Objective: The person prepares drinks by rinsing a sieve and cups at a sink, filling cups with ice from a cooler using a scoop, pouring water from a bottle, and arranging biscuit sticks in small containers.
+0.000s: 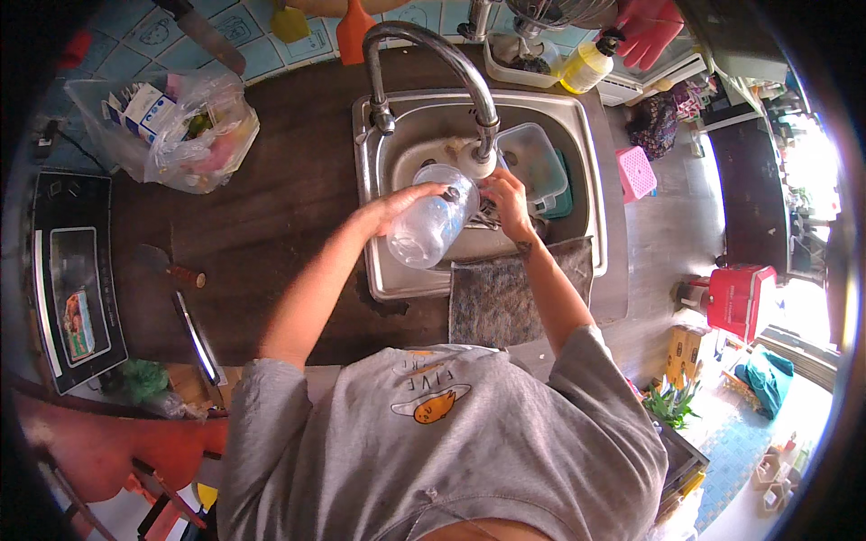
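Note:
Over the steel sink (399, 274), my left hand (406, 203) is closed around a clear plastic container (423, 233), tilted with its rounded end toward me. My right hand (504, 196) is at the container's far right side, under the faucet head; its fingertips are partly hidden, so whether they grip anything is unclear. The chrome faucet (440, 37) arches above, its white head (478, 162) close to the container's upper end. A translucent plastic box (534, 159) rests in the sink's right part, over a teal item (563, 196). A dark cloth (497, 304) hangs over the sink's near edge.
A plastic bag of goods (196, 142) stands on the dark counter (298, 135). A wooden-handled knife (183, 274) lies left, near a black appliance (81, 270). Behind the sink stand a yellow soap bottle (587, 66) and a tub with scrubbers (521, 64); pink gloves (646, 34) hang nearby.

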`<state>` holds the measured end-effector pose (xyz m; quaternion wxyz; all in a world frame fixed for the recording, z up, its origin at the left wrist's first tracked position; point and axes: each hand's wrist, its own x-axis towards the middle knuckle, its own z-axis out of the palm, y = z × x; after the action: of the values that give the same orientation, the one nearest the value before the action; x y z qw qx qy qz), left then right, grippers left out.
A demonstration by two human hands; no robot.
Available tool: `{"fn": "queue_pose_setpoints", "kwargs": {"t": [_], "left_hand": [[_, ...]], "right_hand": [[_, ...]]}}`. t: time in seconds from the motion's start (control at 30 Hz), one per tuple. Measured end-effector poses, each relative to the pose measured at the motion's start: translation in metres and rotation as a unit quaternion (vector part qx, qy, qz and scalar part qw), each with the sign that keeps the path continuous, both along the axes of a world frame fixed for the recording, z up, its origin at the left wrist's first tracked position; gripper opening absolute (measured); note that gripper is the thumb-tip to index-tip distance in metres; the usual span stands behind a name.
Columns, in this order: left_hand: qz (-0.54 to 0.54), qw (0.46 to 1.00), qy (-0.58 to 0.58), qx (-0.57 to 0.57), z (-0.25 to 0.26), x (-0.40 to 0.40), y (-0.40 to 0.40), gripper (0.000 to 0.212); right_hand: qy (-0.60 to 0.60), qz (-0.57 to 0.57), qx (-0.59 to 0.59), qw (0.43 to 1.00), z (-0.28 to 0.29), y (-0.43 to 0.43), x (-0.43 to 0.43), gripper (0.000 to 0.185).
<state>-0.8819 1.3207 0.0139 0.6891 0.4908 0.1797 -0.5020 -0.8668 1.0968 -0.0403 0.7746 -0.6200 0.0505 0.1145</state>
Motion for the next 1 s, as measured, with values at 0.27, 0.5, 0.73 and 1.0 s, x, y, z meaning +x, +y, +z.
{"fn": "queue_pose_setpoints", "kwargs": {"t": [0.27, 0.5, 0.73, 1.0], "left_hand": [[0.001, 0.997, 0.049, -0.059, 0.046, -0.025, 0.063, 0.051], [0.184, 0.924, -0.307, 0.133, 0.081, -0.095, 0.100, 0.077], [0.436, 0.761, -0.425, 0.222, 0.014, -0.128, 0.112, 0.074], [0.477, 0.737, -0.374, 0.299, -0.004, -0.143, 0.078, 0.092]], "right_hand": [[0.056, 0.300, -0.587, 0.750, -0.114, 0.058, 0.014, 0.025], [0.009, 0.244, -0.580, 0.777, -0.128, 0.084, 0.010, 0.036], [0.157, 0.446, -0.299, 0.829, -0.070, 0.037, 0.041, 0.014], [0.205, 0.268, -0.214, 0.917, -0.048, 0.022, 0.029, 0.031]]}}
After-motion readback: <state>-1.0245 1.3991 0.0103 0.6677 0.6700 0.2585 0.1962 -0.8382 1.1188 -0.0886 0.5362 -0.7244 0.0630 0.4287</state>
